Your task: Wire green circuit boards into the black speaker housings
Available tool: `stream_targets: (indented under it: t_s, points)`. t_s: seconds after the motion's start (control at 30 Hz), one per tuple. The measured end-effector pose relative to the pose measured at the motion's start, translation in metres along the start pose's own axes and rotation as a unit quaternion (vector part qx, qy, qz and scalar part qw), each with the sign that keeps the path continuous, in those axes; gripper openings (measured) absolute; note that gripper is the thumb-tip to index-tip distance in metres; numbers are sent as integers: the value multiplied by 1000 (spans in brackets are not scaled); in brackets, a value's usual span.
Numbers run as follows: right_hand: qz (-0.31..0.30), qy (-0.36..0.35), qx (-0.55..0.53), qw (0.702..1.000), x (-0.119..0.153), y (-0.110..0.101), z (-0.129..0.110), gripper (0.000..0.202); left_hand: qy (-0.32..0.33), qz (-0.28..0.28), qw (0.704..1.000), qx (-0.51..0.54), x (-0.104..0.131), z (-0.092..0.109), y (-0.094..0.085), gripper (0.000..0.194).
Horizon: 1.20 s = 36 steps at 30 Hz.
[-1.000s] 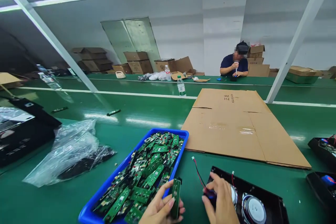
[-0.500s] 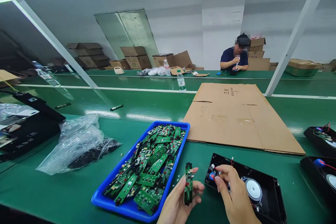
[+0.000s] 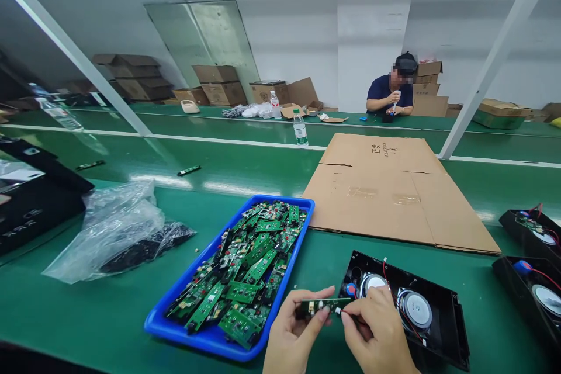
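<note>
My left hand (image 3: 294, 327) is closed on a green circuit board (image 3: 313, 305), held level by its long edges. Pinched in the fingertips of my right hand (image 3: 374, 327) is a small white wire connector (image 3: 338, 311), right at the board's edge; whether it is seated cannot be told. Under and behind my right hand lies a black speaker housing (image 3: 447, 310) with two round speakers (image 3: 417, 310), a blue part (image 3: 351, 289) and red and black wires. To the left stands a blue tray (image 3: 151, 322) heaped with similar circuit boards (image 3: 243, 292).
A flattened cardboard sheet (image 3: 403, 198) lies beyond the housing. More black housings (image 3: 526, 292) sit at the right edge. Plastic bags (image 3: 123, 236) rest left of the tray. A water bottle (image 3: 300, 128) stands farther back, and a person (image 3: 390, 90) works across the bench.
My left hand has turned the circuit board from upright to level and brought it near the housing. My right hand has moved from the housing's blue part to the board's edge with the connector.
</note>
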State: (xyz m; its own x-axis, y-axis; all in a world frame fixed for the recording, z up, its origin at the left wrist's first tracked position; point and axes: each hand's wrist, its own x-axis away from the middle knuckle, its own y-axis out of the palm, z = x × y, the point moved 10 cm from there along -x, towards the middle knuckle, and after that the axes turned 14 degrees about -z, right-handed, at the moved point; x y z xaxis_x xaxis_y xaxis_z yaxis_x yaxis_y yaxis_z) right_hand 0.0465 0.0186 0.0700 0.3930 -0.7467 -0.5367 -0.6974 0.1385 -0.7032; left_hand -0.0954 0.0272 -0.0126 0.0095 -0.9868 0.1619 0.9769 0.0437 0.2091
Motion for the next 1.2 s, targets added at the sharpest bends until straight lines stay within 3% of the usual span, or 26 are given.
stream_targets:
  t_s: [0.13,0.27,0.37,0.57,0.73,1.0,1.2]
  points:
    - [74,-2,11,997,3,-3,-10,19,8,34,999,9,5,-1,4,41]
    - [66,-63,60,994,-2,-2,-25,17,2,39,999,-4,3,-8,3,45]
    - [67,-68,72,993,-3,-4,-25,17,5,45,999,-10,4,-10,2,45]
    - [93,-28,55,994,0,-9,-18,19,-6,15,975,224,7,-24,25,47]
    - [125,-15,45,991,3,-15,-16,21,4,0,955,297,8,-25,35,37]
    - [120,0,21,993,7,-13,-9,20,39,-20,964,263,9,-19,38,36]
    - [78,12,-3,997,3,-9,-3,21,68,-40,971,225,9,-17,39,33]
